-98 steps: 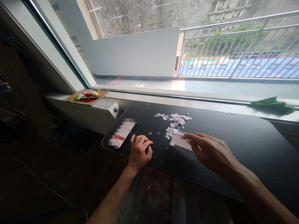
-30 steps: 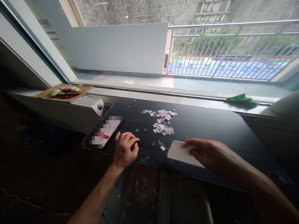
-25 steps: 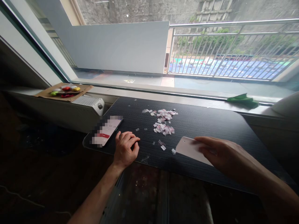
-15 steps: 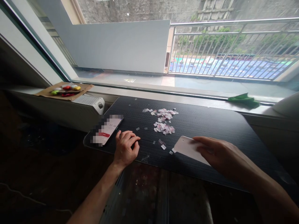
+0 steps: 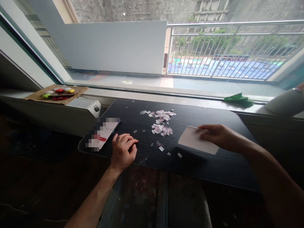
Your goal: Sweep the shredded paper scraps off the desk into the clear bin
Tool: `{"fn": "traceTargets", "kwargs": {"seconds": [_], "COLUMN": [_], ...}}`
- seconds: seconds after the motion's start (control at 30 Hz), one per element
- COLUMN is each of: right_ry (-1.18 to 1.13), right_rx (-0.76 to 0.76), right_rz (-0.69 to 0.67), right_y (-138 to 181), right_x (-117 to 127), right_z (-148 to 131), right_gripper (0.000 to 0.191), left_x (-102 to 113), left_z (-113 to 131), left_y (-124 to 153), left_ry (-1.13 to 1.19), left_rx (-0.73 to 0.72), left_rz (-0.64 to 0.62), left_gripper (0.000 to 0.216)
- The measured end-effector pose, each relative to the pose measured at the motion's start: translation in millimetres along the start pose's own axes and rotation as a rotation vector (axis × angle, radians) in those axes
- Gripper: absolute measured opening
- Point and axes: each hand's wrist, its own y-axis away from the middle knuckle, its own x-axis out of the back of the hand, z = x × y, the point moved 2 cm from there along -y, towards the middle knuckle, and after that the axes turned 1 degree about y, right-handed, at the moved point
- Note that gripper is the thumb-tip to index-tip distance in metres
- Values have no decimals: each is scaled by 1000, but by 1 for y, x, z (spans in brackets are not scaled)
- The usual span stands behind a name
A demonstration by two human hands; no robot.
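My right hand (image 5: 215, 136) grips a thin white card (image 5: 198, 141) by its upper right edge. The card is tilted above the dark tabletop (image 5: 213, 117) and has a small hole near its upper left corner. Left of it lies a pile of small whitish and pinkish paper or plastic pieces (image 5: 162, 128). Several loose pieces (image 5: 161, 148) are scattered nearer the front edge. My left hand (image 5: 123, 150) rests on the table near its front edge, fingers loosely bent and apart, with nothing visible in it. Just left of that hand is a phone (image 5: 104, 134) with a lit, partly blurred screen.
A white radiator (image 5: 87, 106) stands beyond the table's left end. Next to it, brown paper (image 5: 35, 95) carries several small coloured items (image 5: 59, 91). A crumpled green thing (image 5: 238, 100) lies on the sill under the window. Outside is a metal railing (image 5: 220, 50).
My right hand has lifted the white card up and away from the loose pieces near the front edge. My left hand stays in place. The view has shifted slightly to the right.
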Motion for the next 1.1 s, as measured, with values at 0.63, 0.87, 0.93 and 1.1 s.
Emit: {"fn": "traceTargets", "kwargs": {"seconds": [0.63,0.87,0.93,1.1], "right_ry": [-55,24,-71,-148], "right_rx": [13,221,120,-80], "right_rz": [-361,-169,-119,103], "right_y": [39,78,68,23], "right_x": [-18,-25,-27,-30], "right_z": [-14,-32,-25,-3], "right_gripper": [45,35,39,53], "left_x": [0,1,1,0], "left_z": [-1,1,1,2], "left_y": [0,0,0,0], "left_ry": [-16,3,10,22], "left_rx": [-24,-5,3,17], "left_rz": [9,6,3,-1], "left_gripper": [18,18,18,18]}}
